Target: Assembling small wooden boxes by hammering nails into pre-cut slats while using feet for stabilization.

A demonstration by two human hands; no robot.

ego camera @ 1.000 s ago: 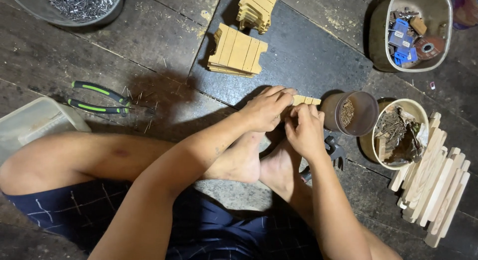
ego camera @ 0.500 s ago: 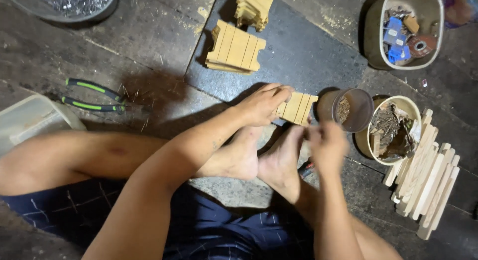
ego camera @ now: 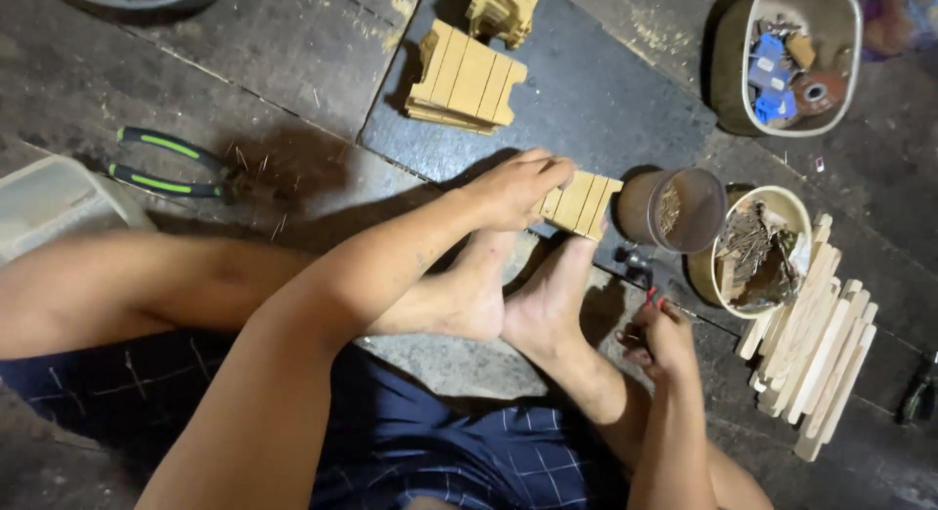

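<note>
Gripping a slatted wooden piece (ego camera: 581, 203), left hand (ego camera: 513, 186) half-hides it.

Wore dark navy shorts (ego camera: 430, 451) crossed by a thin pale windowpane check; went bare-armed, no sleeves in sight; bare-legged and barefoot too; showed a small dark mark on the shin; carried red polish on the nails of the right hand (ego camera: 664, 339); left hand (ego camera: 513, 188) unadorned, no rings or bands visible.

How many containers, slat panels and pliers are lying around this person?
Containers: 5, counting the round tub of small metal pieces and the clear box
Slat panels: 3, one under the left hand
Pliers: 1
Total: 9
</note>
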